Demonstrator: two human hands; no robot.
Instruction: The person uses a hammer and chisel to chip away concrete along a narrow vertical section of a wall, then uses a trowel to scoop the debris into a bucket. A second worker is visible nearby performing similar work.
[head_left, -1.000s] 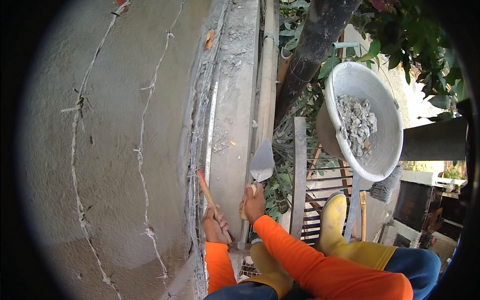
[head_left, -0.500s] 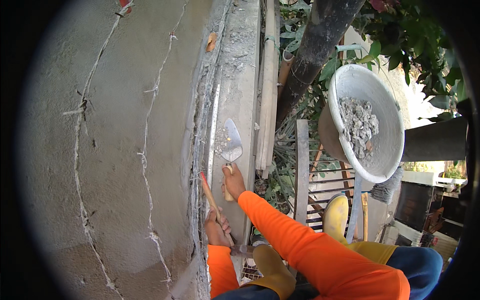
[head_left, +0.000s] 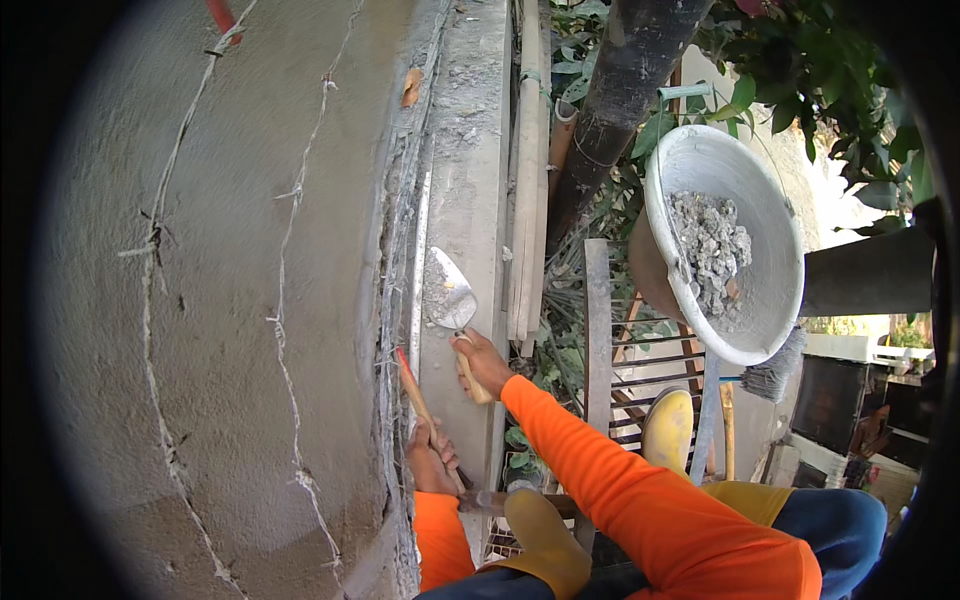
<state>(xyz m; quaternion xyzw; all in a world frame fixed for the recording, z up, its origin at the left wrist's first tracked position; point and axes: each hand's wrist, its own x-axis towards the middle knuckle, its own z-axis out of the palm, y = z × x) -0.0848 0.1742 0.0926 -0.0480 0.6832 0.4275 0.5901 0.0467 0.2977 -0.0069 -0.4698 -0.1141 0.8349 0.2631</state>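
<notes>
My right hand (head_left: 482,364) is closed round the wooden handle of a pointed trowel (head_left: 457,297). The trowel's metal blade lies low over the grey ledge, among crumbs of rubble, its tip pointing away from me. Nearer to me, my left hand (head_left: 431,457) grips a wooden-handled tool (head_left: 415,392) with a red end, held beside the ledge's left edge. The tool's other end is partly hidden by the hand, so I cannot make out its kind. Grey debris dusts the concrete ledge (head_left: 465,190), and a pale straight strip (head_left: 421,260) runs along it.
Barbed wire strands (head_left: 290,370) stretch before the plastered wall (head_left: 230,250) at left. On the right, a white bucket (head_left: 780,240) holds broken rubble, above a slatted frame (head_left: 600,340). A brush (head_left: 775,370), a dark post (head_left: 630,90), pipes (head_left: 530,200) and leaves are nearby. My yellow boots (head_left: 668,430) show below.
The trowel has turned, its blade swinging left toward the pale strip while my right hand has shifted slightly right. My left hand keeps its grip. The whole view has shifted slightly.
</notes>
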